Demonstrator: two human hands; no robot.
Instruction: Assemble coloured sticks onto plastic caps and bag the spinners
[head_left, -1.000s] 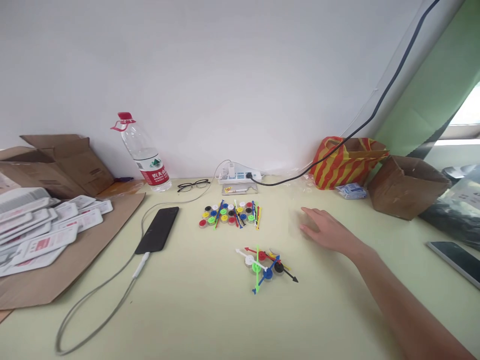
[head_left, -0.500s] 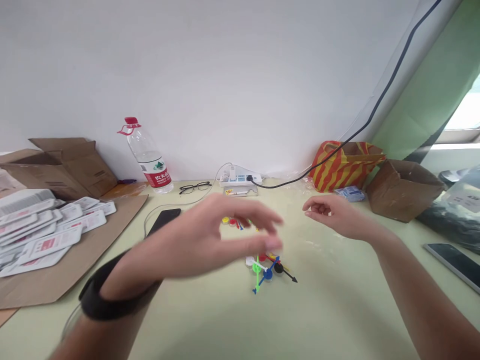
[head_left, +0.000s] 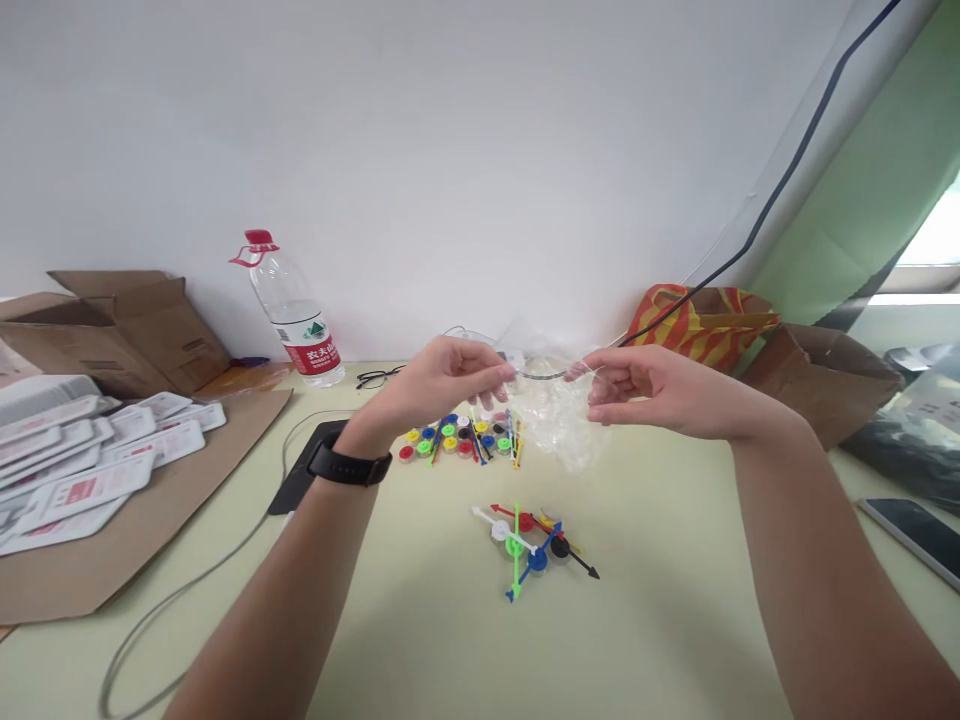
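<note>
A clear plastic bag (head_left: 568,425) hangs between my two hands above the back of the table. My left hand (head_left: 461,380), with a black band on its wrist, pinches the bag's left edge. The right edge is pinched by my right hand (head_left: 637,388). Below and left of the bag lie several small coloured discs and arrows (head_left: 450,440) in rows. Nearer to me is a cluster of assembled spinners (head_left: 531,545), arrows on round bases in white, green, red, blue, black and yellow.
A water bottle (head_left: 304,320) stands at the back left, beside a cardboard box (head_left: 142,330) and stacked white packets (head_left: 97,470) on cardboard. A phone (head_left: 911,535), a striped bag (head_left: 705,320) and a brown box (head_left: 825,380) are on the right. A black cable crosses the back.
Both hands have come together over the table's back, and the clear bag is now held up between them. The left hand has moved off the rows of coloured pieces, which now show.
</note>
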